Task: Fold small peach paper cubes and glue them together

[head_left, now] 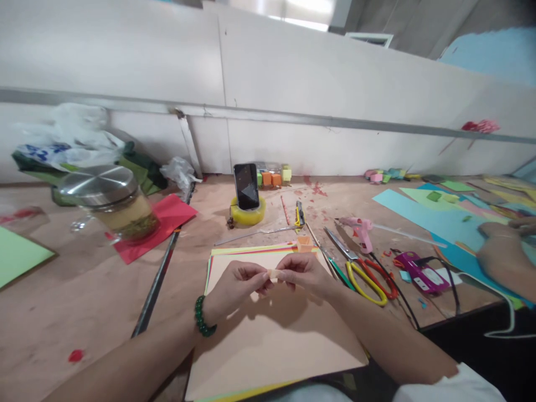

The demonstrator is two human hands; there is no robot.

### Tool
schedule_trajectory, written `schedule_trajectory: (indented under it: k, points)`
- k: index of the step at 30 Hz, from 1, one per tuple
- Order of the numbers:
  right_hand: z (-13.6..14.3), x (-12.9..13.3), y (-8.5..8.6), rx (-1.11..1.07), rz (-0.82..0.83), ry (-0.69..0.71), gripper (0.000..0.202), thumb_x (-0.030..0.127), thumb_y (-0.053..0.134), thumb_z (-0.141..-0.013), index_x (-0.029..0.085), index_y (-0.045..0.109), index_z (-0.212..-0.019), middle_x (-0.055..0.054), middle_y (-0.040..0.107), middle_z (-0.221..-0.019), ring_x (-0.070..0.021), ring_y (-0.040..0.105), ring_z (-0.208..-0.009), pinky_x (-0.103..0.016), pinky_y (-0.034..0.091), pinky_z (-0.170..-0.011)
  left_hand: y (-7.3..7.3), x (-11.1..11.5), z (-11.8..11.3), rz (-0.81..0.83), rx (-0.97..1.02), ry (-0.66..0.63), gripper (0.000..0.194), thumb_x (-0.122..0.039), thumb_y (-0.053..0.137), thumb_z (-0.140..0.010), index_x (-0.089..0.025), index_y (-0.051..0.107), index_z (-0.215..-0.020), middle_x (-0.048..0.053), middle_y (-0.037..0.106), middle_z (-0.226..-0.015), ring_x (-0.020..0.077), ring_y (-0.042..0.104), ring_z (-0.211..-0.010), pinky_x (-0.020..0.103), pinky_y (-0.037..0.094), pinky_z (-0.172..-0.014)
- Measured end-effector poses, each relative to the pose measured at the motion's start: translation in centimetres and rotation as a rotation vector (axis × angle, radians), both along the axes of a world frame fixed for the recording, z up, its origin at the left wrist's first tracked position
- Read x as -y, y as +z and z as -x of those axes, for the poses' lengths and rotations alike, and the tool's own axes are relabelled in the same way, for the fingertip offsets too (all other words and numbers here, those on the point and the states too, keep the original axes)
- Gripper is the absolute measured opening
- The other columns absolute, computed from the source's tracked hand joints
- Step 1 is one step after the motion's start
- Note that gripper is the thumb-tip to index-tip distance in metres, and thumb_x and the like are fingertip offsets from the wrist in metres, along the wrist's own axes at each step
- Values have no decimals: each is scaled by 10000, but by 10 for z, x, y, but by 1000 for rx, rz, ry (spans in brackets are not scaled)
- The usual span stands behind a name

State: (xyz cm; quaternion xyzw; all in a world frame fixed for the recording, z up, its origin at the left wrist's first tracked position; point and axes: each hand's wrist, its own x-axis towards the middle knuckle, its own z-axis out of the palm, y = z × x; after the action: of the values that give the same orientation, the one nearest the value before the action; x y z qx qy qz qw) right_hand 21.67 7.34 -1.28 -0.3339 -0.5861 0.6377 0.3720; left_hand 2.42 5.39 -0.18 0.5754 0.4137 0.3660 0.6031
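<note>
Between my fingertips is a small pale-orange piece of paper (273, 274), mostly hidden by the fingers. My left hand (240, 282), with a green bead bracelet at the wrist, pinches its left side. From the right, my right hand (304, 272) pinches the other side. Both hands are closed, just above a stack of coloured paper (268, 346) whose top sheet is pale peach. A small folded orange paper box (305, 243) sits at the far edge of the stack.
Scissors (364, 273), a pink glue gun (360, 230), a purple device (422, 272) and a cutter (300, 214) lie to the right. A phone (246, 186) leans in a yellow tape roll (248, 211). Left stands a glass tea jar (121, 206). Another person's arm (508, 259) rests far right.
</note>
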Motion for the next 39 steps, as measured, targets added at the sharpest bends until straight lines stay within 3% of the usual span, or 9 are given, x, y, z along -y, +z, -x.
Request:
schedule_trajectory:
  k: [10,22,26,32,35,39]
  points:
    - [3,1,0,59,14,-56,368,446,823,-616,141,618,-630,39,558,-512,-64,495,-418,-182,411,-398,-4,2,-2,-38,-47,39,352,-480,676,-713,-135,731,-672,60,684,-601,135,588,-536,238,502,-530]
    - [6,4,-7,95,-42,-112,409,519,749,-685,155,571,-632,50,515,-510,-61,464,-406,-185,392,-390,0,7,-5,-132,-110,42,339,-431,601,-769,-146,659,-595,30,618,-556,125,525,-528,223,420,-509]
    - [10,8,-11,109,-77,-156,421,539,723,-703,161,551,-633,49,513,-509,-59,452,-402,-184,361,-390,-2,7,-6,-175,-142,99,307,-408,606,-760,-151,640,-595,19,605,-537,124,525,-522,217,408,-500]
    - [7,12,-5,153,-43,-19,384,496,704,-732,153,560,-635,37,531,-507,-65,460,-418,-188,370,-419,1,7,-3,-300,-213,84,319,-349,573,-779,-160,556,-522,-4,575,-514,103,494,-503,205,388,-498]
    - [7,14,-2,156,-62,-54,391,505,687,-746,157,556,-626,40,523,-500,-56,436,-396,-178,344,-390,0,5,-2,-217,-131,75,335,-404,591,-780,-156,572,-555,-10,567,-537,99,488,-510,212,406,-514]
    - [15,19,-9,68,-114,-196,430,568,634,-777,166,564,-642,25,553,-542,-56,442,-388,-182,354,-374,-4,4,-6,-65,-2,64,334,-494,645,-753,-165,700,-768,-4,586,-649,100,497,-544,217,428,-519]
